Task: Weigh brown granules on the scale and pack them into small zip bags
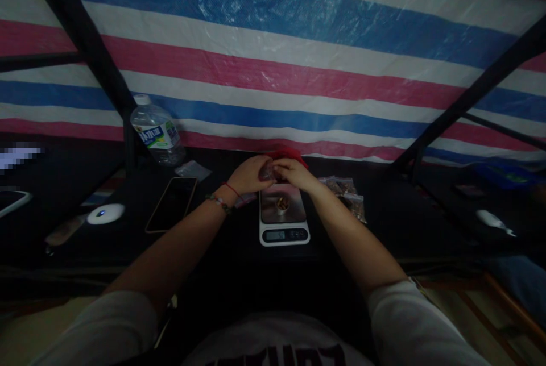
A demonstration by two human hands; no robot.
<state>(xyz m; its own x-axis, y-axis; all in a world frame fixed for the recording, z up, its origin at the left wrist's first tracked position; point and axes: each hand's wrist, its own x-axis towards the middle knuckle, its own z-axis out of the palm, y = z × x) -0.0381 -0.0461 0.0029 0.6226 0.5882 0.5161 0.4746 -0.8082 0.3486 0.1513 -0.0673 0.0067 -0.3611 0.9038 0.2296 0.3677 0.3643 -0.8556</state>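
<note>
My left hand (251,174) is closed on a small clear plastic bag (267,171), above the far end of a kitchen scale (285,235). The fingers of my right hand (295,173) are pinched together at the bag's right edge. What is inside the bag is too dim to make out. On the scale's metal plate stands a small round cup (282,205) holding small brownish pieces. The scale's display is lit, its digits hard to read. Just behind my hands lies a red plastic bag (290,154), partly hidden by them.
Several filled zip bags (350,198) lie right of the scale, beside my right forearm. To the left are a phone (173,204), a flat clear bag (193,169), a large plastic bottle (157,133) and a white rounded device (106,213). A striped tarp (273,65) hangs behind the black table.
</note>
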